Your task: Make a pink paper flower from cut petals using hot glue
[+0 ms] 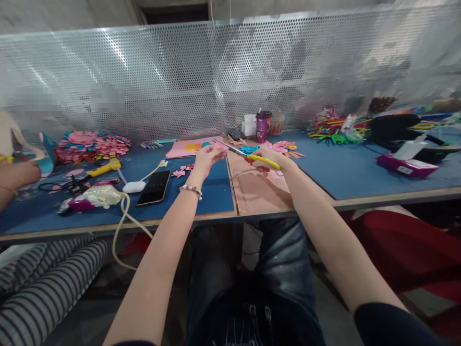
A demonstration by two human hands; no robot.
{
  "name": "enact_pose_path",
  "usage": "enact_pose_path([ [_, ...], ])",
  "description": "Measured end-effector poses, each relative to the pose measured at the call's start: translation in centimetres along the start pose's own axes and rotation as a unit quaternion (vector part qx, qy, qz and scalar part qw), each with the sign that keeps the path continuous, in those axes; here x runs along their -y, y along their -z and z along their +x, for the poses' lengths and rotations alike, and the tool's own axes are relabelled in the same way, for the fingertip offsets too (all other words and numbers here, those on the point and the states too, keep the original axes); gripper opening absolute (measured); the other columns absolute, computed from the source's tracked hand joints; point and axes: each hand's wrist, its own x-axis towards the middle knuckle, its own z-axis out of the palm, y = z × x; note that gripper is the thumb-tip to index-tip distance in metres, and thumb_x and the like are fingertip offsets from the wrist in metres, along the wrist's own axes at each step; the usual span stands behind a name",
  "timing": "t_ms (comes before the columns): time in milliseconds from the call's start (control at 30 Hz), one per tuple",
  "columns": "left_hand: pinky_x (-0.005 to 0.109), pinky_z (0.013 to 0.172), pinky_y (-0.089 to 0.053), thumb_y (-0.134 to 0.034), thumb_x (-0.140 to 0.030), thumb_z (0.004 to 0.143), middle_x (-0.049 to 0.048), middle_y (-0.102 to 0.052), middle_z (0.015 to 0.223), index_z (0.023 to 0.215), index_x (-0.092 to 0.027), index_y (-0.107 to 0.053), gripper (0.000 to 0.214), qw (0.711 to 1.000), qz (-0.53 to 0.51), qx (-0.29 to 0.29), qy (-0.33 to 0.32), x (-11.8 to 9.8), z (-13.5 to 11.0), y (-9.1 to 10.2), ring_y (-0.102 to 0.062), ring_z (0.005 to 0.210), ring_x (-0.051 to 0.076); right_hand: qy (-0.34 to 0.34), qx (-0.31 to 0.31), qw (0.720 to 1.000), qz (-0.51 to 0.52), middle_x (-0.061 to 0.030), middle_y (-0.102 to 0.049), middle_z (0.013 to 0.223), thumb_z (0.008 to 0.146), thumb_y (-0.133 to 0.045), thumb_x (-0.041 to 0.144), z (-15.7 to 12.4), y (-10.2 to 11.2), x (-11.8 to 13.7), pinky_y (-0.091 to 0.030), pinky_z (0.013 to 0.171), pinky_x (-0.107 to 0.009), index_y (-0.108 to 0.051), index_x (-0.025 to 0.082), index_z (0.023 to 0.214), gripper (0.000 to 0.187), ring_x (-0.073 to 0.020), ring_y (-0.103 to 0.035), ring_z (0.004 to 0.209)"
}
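My right hand (268, 158) is closed around the yellow handles of a pair of scissors (262, 161), whose blades point left toward my other hand. Between the fingertips of my left hand (208, 158) is a small pink piece of paper (220, 145), right by the blade tips. Below that hand, small pink and red paper cutouts (183, 170) lie on the blue mat. A stack of pink paper sheets (180, 148) is just behind it, with yellow and blue pieces on top. Past my right hand sit blue cutouts (249, 149) and a pink pile (281, 146).
A phone (154, 188), white case (134, 186), yellow glue gun (103, 167) and cable lie left. A large pink cutout heap (91, 145) stands behind them, near another person's hand (25, 173). A purple cup (263, 127), colourful strips (334, 129) and a tissue pack (406, 165) are right.
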Motion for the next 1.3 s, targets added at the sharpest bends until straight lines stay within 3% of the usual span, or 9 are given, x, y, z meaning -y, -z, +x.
enact_pose_path([
  [467, 0.033, 0.080, -0.055, -0.079, -0.020, 0.070, 0.0109, -0.074, 0.086, 0.080, -0.013, -0.065, 0.019, 1.000, 0.003, 0.002, 0.002, 0.16, 0.06, 0.02, -0.071, 0.077, 0.018, 0.008, 0.007, 1.000, 0.003, 0.0056, -0.055, 0.046, 0.070, -0.060, 0.010, 0.37, 0.06, -0.58, -0.039, 0.037, -0.016, -0.056, 0.018, 0.072, 0.009, -0.0074, -0.049, 0.035],
  [667, 0.034, 0.080, -0.055, -0.071, -0.028, 0.079, 0.0111, -0.074, 0.084, 0.083, -0.014, -0.064, 0.015, 1.000, 0.002, 0.000, 0.017, 0.12, 0.07, 0.06, -0.071, 0.074, 0.018, 0.007, 0.003, 1.000, 0.003, 0.0064, -0.053, 0.044, 0.069, -0.059, 0.009, 0.15, 0.03, -0.29, -0.037, 0.037, -0.017, -0.055, 0.018, 0.070, 0.010, -0.0073, -0.048, 0.035],
  [967, 0.035, 0.074, -0.057, -0.073, -0.032, 0.079, 0.0059, -0.072, 0.076, 0.084, -0.020, -0.058, 0.020, 0.999, 0.031, 0.010, -0.035, 0.75, 0.29, 0.35, -0.071, 0.072, 0.020, -0.001, 0.006, 1.000, 0.007, 0.0058, -0.053, 0.045, 0.070, -0.060, 0.010, 0.00, 0.06, -0.13, -0.037, 0.037, -0.016, -0.053, 0.018, 0.067, 0.010, -0.0067, -0.048, 0.035],
  [1300, 0.038, 0.078, -0.056, -0.073, -0.035, 0.079, 0.0079, -0.072, 0.081, 0.086, -0.019, -0.056, 0.024, 0.998, 0.039, -0.007, -0.040, 0.74, 0.32, 0.35, -0.071, 0.075, 0.021, 0.001, 0.009, 1.000, 0.010, 0.0060, -0.051, 0.043, 0.069, -0.059, 0.010, 0.02, 0.16, -0.34, -0.034, 0.036, -0.016, -0.054, 0.018, 0.068, 0.009, -0.0069, -0.047, 0.034],
])
